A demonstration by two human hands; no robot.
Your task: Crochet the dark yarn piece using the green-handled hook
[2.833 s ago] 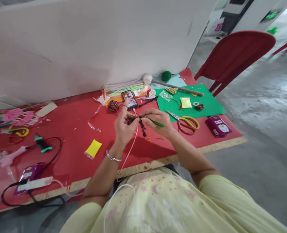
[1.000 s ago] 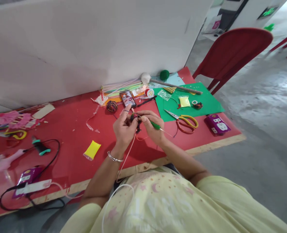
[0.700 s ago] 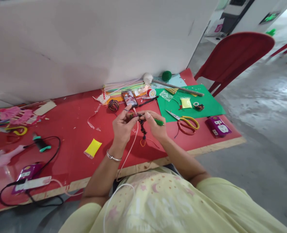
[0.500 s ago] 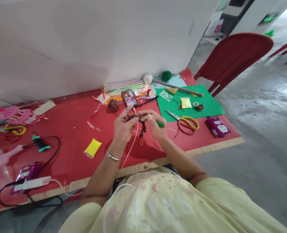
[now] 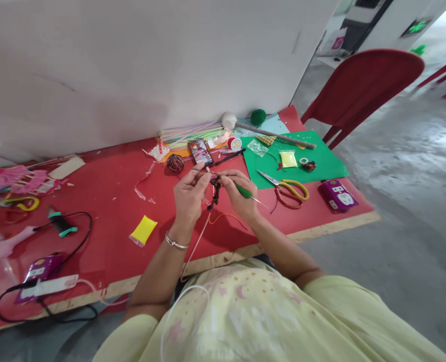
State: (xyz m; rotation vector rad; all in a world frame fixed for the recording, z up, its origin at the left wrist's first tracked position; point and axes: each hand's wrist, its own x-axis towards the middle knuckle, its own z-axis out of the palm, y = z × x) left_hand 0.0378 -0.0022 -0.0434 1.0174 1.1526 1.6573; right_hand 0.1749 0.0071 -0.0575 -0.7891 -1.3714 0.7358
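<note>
My left hand (image 5: 190, 193) is closed in a pinch on the yarn at the upper left edge of a small dark crochet piece (image 5: 216, 193). The piece dangles between my hands, with an orange yarn tail (image 5: 228, 216) trailing from it to the right. My right hand (image 5: 241, 193) pinches the right side of the piece with thumb and forefinger. A green-handled crochet hook (image 5: 244, 192) is tucked in that palm, its thin metal shaft pointing down to the right. Beyond my left hand lies a multicoloured yarn ball (image 5: 175, 163).
A phone (image 5: 201, 152) with its cable stands close behind my hands. Scissors (image 5: 289, 191) lie to the right, near a purple power socket (image 5: 338, 195). A yellow packet (image 5: 143, 230) and a glue gun (image 5: 14, 241) with cords are on the left. The table's front edge (image 5: 223, 256) is close to me.
The crochet hook's metal end, which was at the work between my fingers, now points down to the right. My right fingers now pinch the dark piece, which has shifted slightly left.
</note>
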